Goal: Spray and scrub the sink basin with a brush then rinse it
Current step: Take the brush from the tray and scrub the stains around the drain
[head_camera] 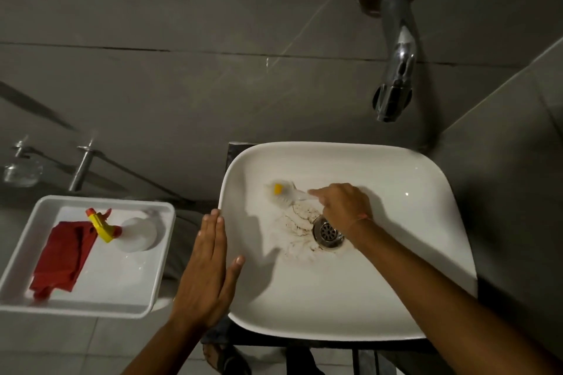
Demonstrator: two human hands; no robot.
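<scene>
A white square sink basin (396,283) fills the right half of the view, with brown grime spread left of its metal drain (328,232). My right hand (342,207) is inside the basin, shut on the clear handle of a white brush with a yellow patch (285,192). The brush head rests on the basin floor, up and left of the drain. My left hand (210,268) lies flat and open on the basin's left rim, fingers together, thumb over the inner edge. No water runs from the chrome tap (396,70) above.
Left of the sink, a white tray (91,310) holds a clear spray bottle with a yellow and red trigger (122,230) lying on its side and a red cloth (62,256). Metal wall fittings (82,166) stand behind the tray. Grey tiled walls close in behind and to the right.
</scene>
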